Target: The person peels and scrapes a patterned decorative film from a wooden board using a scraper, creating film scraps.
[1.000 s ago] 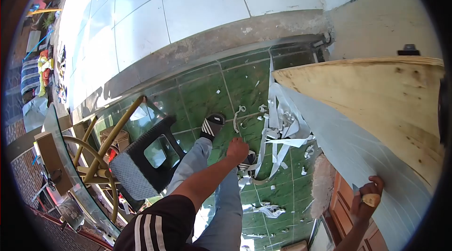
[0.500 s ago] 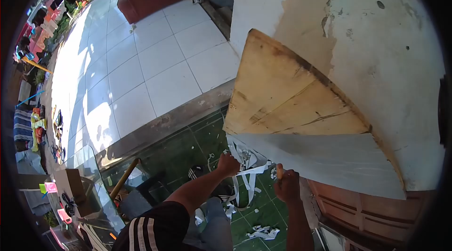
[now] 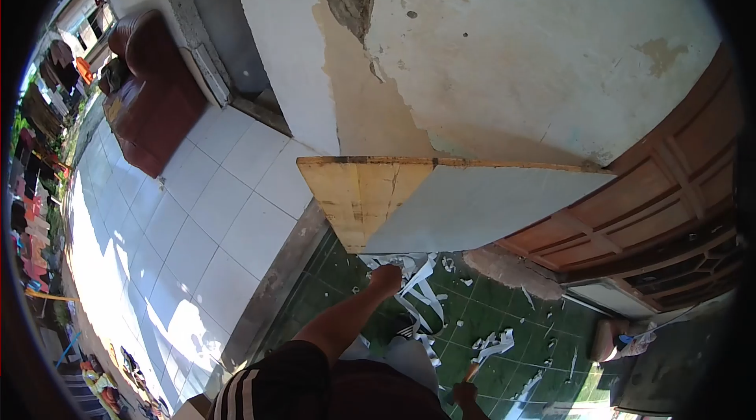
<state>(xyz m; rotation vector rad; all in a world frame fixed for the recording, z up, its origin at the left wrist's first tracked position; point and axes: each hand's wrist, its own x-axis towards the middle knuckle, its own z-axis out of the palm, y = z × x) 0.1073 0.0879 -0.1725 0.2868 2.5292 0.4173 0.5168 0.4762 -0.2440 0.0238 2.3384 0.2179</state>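
Note:
A large board [image 3: 472,207], part bare yellowish wood and part grey sheet, leans out from the wall in front of me. My left hand [image 3: 386,280] is closed at its lower edge, beside torn white strips [image 3: 425,294] that hang down; what its fingers grip is too small to make out. Lower right, my right hand [image 3: 465,393] is closed round a tool with a wooden handle [image 3: 472,373], away from the board. More white scraps [image 3: 494,343] lie on the green tiled floor [image 3: 504,310].
A dark red sofa [image 3: 157,97] stands on the raised white tiles [image 3: 236,215] at the left. The peeling wall [image 3: 520,65] rises behind the board. A brown panelled door [image 3: 591,223] is at the right, with a pinkish rubble patch [image 3: 512,272] near its base.
The view has swung to the right. My right hand has moved down and away from the board with the tool. My left hand remains by the board's lower edge.

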